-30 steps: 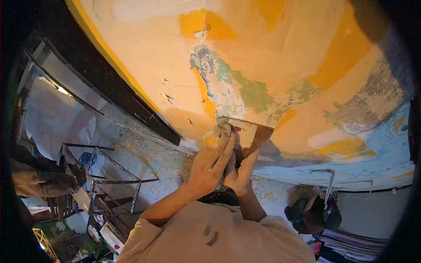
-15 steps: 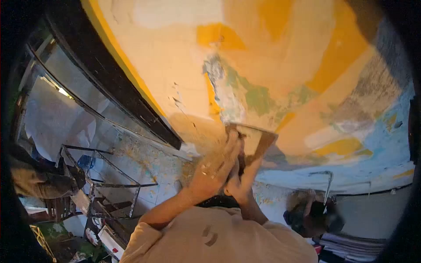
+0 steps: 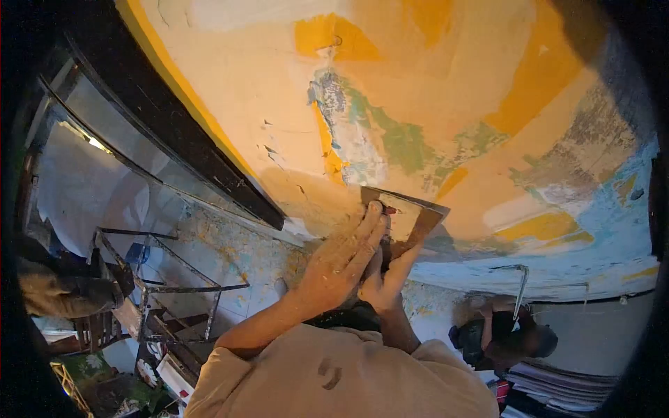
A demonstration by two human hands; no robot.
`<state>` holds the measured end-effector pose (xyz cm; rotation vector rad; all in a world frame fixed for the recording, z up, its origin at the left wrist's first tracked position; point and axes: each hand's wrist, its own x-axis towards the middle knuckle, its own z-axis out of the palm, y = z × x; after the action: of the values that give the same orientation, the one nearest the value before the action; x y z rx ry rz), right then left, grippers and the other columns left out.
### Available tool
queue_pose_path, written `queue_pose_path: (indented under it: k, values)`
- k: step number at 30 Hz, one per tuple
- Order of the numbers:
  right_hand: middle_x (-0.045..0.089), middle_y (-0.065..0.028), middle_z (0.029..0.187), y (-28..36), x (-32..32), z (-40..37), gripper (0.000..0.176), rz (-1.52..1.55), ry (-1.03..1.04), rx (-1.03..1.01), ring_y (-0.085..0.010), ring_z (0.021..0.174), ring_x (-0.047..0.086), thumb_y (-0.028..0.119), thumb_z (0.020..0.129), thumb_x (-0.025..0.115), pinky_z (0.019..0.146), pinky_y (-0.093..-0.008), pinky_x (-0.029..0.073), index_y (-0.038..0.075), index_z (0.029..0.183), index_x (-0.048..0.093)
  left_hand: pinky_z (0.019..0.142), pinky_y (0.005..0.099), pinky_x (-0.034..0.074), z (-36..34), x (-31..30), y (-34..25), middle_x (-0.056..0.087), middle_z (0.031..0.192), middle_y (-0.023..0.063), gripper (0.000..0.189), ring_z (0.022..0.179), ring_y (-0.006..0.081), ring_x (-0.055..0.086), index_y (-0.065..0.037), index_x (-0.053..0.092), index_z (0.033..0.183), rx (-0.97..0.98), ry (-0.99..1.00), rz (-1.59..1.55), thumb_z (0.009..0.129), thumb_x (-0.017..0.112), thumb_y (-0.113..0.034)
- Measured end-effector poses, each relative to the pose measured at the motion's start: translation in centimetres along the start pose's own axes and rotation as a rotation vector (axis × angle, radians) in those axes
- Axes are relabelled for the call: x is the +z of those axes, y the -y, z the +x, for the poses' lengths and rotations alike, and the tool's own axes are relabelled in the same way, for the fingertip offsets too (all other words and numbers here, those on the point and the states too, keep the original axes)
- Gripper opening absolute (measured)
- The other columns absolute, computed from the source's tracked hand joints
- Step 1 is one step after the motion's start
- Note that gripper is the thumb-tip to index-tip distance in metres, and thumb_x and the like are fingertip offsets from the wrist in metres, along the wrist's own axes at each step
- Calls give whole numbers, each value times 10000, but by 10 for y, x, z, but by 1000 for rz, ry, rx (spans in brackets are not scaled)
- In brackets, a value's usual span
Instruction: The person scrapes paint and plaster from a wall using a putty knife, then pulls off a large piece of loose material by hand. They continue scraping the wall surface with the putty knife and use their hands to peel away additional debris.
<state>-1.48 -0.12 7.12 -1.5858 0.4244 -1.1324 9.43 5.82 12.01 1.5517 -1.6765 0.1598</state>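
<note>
Left hand: As its fingers lie straight and close together, we see the left hand [image 3: 336, 269] laid flat along the side of the scraper [image 3: 412, 214], flecks dotting its skin.
Right hand: We see the right hand [image 3: 384, 287] curled around the scraper's dark handle, one digit stretched along the blade.
Blade: We find it wide and flat, cream residue across its middle, bare brown metal toward one edge, a small red mark near the fingertips.
Wall: We see the scraper up against the peach wall [image 3: 446, 83], just below a peeling white-and-orange strip.
</note>
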Motion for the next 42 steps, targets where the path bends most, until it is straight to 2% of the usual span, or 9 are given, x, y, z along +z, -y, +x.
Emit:
queue_pose_path:
  k: [7, 14, 15, 19, 23, 27, 30, 35, 42]
  values:
    - [384, -192, 1425, 2, 0, 2, 661, -260, -25, -28, -285, 1317, 412, -40, 958, 440, 1108, -397, 296, -46, 1492, 50, 1073, 480, 396, 3, -4, -5, 373, 1480, 290, 572, 1315, 457, 442, 73, 435, 1395, -4, -1, 28, 854, 586, -34]
    - [399, -278, 1379, 18, 9, 14, 596, -84, -81, -35, -344, 1295, 438, 25, 952, 474, 1096, -422, 305, -119, 1412, 123, 1083, 488, 375, 3, -4, 1, 377, 1463, 325, 565, 1345, 484, 400, 81, 461, 1371, -13, 13, 18, 843, 628, -29]
    - [305, -212, 1488, 15, 10, 16, 725, -93, -9, -27, -290, 1374, 346, -59, 942, 448, 1143, -417, 258, -37, 1509, -3, 1082, 489, 377, 15, -15, 2, 373, 1466, 325, 562, 1348, 484, 396, 81, 461, 1371, 2, -20, 27, 846, 626, -30]
    - [305, -207, 1483, 9, 10, 11, 748, -145, 1, -145, -291, 1368, 349, -47, 938, 461, 1140, -421, 257, -39, 1512, -19, 1079, 483, 382, 13, -17, -1, 381, 1468, 313, 549, 1354, 476, 393, 77, 464, 1372, 1, 9, 39, 855, 613, -30]
    - [324, -288, 1441, 26, 13, 10, 750, -61, -38, -40, -380, 1346, 371, 10, 937, 462, 1135, -492, 225, -117, 1451, -69, 1081, 492, 379, 13, -26, 2, 397, 1465, 298, 559, 1343, 465, 413, 68, 458, 1381, 39, 56, 45, 855, 616, -36]
    - [301, -212, 1484, 14, 14, 14, 723, -151, -36, -139, -289, 1355, 365, -63, 943, 422, 1140, -413, 257, -34, 1515, -19, 1081, 509, 378, 17, -24, 2, 386, 1469, 306, 578, 1314, 465, 449, 66, 482, 1364, 42, -23, 14, 819, 656, -20]
    - [349, -286, 1404, 27, 6, 15, 657, -40, -24, -66, -385, 1330, 379, -36, 935, 409, 1110, -451, 288, -135, 1445, 7, 1077, 513, 383, 14, -19, 1, 384, 1461, 321, 599, 1320, 464, 442, 74, 474, 1367, 47, 25, 4, 809, 670, -22]
    - [353, -282, 1398, 28, 19, 29, 668, -415, -32, -122, -355, 1271, 444, 38, 927, 478, 1122, -466, 256, -97, 1432, 62, 1084, 509, 373, 32, -37, 2, 380, 1452, 341, 598, 1322, 468, 438, 80, 464, 1378, 44, -93, 41, 824, 660, -30]
    - [291, -250, 1479, 29, 13, 24, 782, -110, 20, -146, -318, 1366, 359, -55, 922, 440, 1145, -416, 240, -59, 1503, -82, 1101, 502, 349, 13, -24, 6, 364, 1464, 338, 579, 1354, 473, 396, 69, 457, 1391, 42, 41, 0, 845, 628, -23]
